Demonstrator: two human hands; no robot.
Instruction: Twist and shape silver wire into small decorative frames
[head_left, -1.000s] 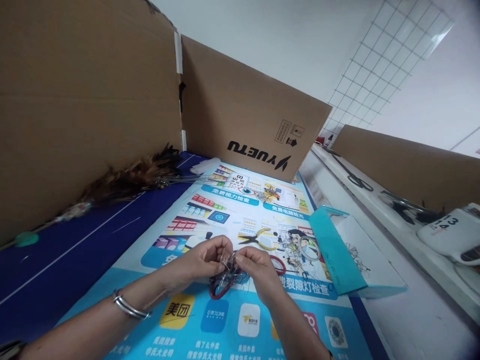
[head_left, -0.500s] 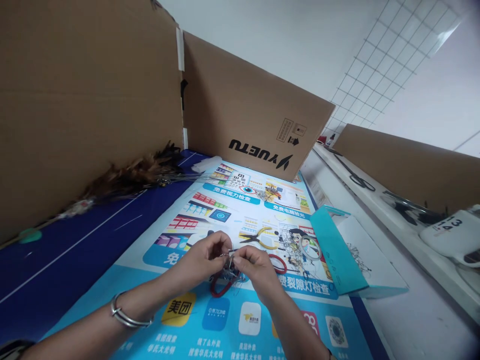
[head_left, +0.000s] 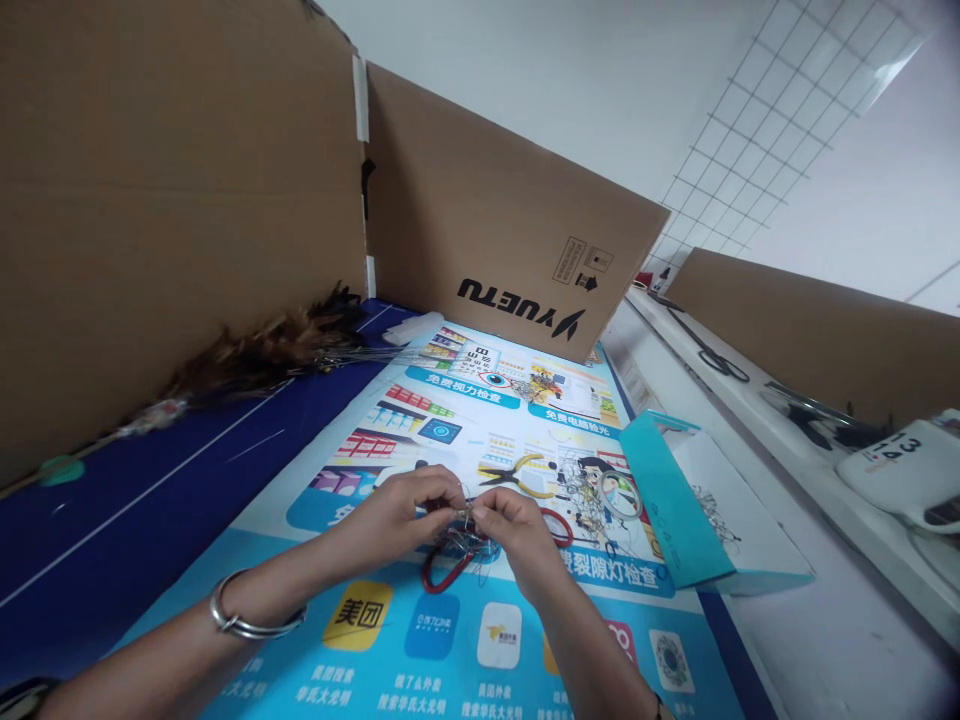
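Head view landmark: yellow-handled pliers (head_left: pixel 517 476)
Left hand (head_left: pixel 412 510): on the pliers' near side, thumb and forefinger pinching a small wire piece (head_left: pixel 464 512)
Right hand (head_left: pixel 516 528): same side, fingertips pinching that piece
Snag risk: loose wires (head_left: pixel 480 550) beneath could catch it, pulling it free

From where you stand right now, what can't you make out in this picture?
All in the head view:
Small piece held between both hands: mostly covered by the fingers, too small to tell its shape.
Red handles: partly hidden by the right hand and wires; whether they join is unclear.
White container: cut off by the right edge.
Dark item by the left arm: cut off at the lower-left corner.
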